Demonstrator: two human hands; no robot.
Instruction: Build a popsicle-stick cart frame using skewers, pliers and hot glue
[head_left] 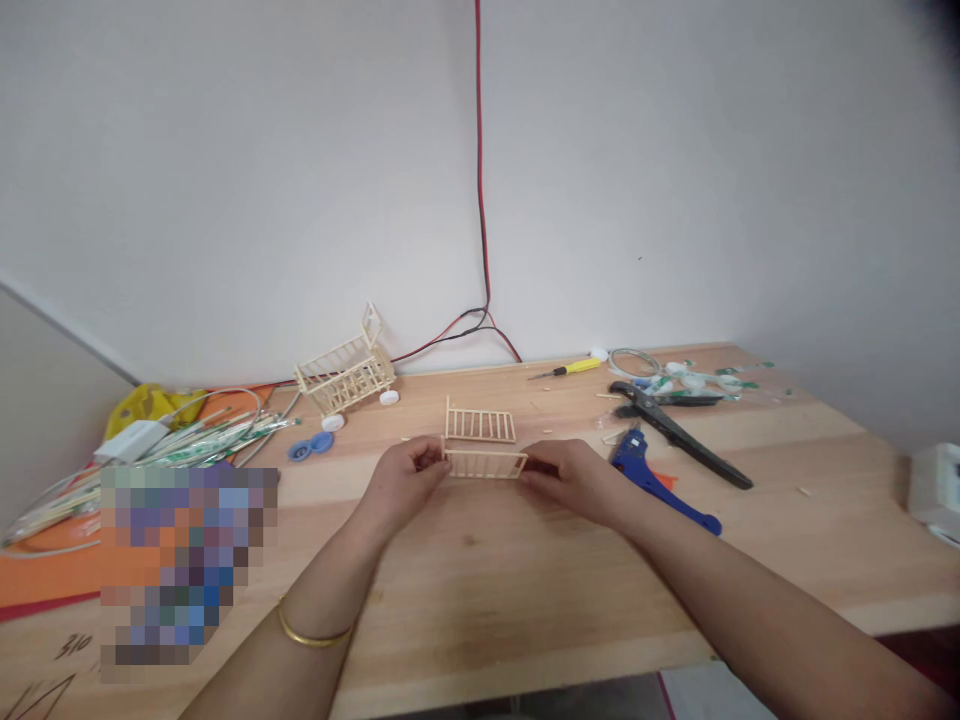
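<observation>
A small slatted frame of thin wooden sticks (484, 464) stands on its long edge near the middle of the table. My left hand (407, 485) pinches its left end between thumb and fingers. At the opposite end, my right hand (566, 482) grips the corner the same way. Just behind lies a second slatted stick frame (480, 425), with one longer stick rising at its left. Farther back on the left is a little cart built of sticks (346, 370), resting tilted on white bottle-cap wheels (333, 423).
Right of my hands lie a blue glue gun (660, 485), black-handled cutters (682, 435) and a yellow screwdriver (574, 368). Blue caps (311, 446), bundled sticks (217, 440) and a white adapter (133, 441) sit left. Red and black wires (480, 200) run down the wall.
</observation>
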